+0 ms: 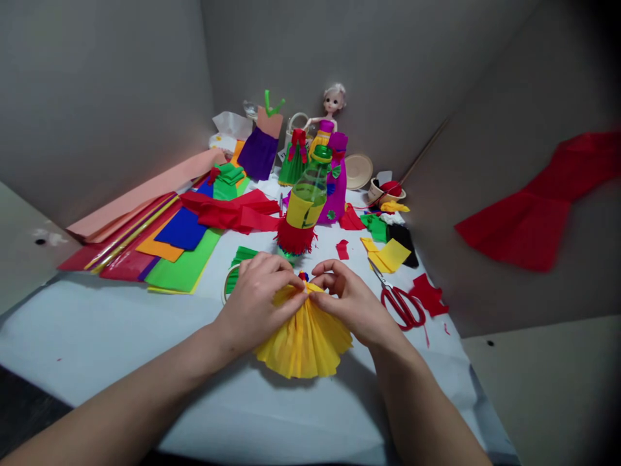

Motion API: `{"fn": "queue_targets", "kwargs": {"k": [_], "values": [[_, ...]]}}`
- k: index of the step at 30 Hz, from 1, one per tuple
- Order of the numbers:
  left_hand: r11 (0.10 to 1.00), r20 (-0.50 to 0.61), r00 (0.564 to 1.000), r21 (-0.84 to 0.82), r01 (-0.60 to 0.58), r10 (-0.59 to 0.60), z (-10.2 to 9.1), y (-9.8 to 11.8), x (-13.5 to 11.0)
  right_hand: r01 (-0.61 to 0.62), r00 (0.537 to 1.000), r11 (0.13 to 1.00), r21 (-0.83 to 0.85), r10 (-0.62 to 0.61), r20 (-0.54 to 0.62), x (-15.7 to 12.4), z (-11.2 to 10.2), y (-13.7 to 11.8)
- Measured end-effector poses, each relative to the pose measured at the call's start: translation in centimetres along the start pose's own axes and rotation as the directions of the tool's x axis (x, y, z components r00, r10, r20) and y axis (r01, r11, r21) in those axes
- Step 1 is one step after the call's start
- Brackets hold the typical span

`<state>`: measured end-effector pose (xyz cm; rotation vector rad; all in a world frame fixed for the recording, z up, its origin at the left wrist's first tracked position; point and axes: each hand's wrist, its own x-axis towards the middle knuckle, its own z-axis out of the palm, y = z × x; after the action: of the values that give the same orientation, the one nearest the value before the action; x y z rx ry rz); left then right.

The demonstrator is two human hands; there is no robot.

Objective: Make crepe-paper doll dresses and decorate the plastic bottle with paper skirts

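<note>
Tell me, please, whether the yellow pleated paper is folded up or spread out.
Spread out: the yellow pleated paper fans wide at its lower edge, its narrow top between the left hand and right hand.

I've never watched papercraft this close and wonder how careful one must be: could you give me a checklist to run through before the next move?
1. Left hand on the yellow pleated paper: ok, fingers pinch its gathered top.
2. Right hand on it too: ok, thumb and fingers at the same top.
3. Pleats spread: ok, fanned out below the hands.
4. Gathered top fastened: cannot tell, the fingers partly cover it.
5. Scissors out of the hands: ok, lying to the right.
6. Loose pieces cleared: not ok, yellow sheets and a red scrap lie near the scissors.
</note>
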<state>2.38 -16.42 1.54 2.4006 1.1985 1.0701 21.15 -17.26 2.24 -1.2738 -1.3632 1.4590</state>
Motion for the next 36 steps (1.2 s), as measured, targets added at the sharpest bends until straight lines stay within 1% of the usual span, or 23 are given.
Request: {"fn": "queue_targets", "kwargs": {"k": [6,23,36], "values": [[0.999,0.04,0.999,-0.03,0.022,-0.021,-0.08,-0.25,0.08,-0.007,1.0,0.999,-0.044,0.007,-0.003,-0.11,-0.01,-0.12],[0.999,0.05,0.999,-0.035,0.02,-0.018,-0.17,-0.13,0.1,0.013,1.0,0.997,-0.08,-0.014,-0.005,-0.01,0.02,0.03],[0.999,0.049,0.999,-0.038,0.005,-0.003,-0.15,-0.33,0.13,0.004,1.0,0.995,-0.096,-0.004,-0.004,-0.09,-0.04,0.01]]}}
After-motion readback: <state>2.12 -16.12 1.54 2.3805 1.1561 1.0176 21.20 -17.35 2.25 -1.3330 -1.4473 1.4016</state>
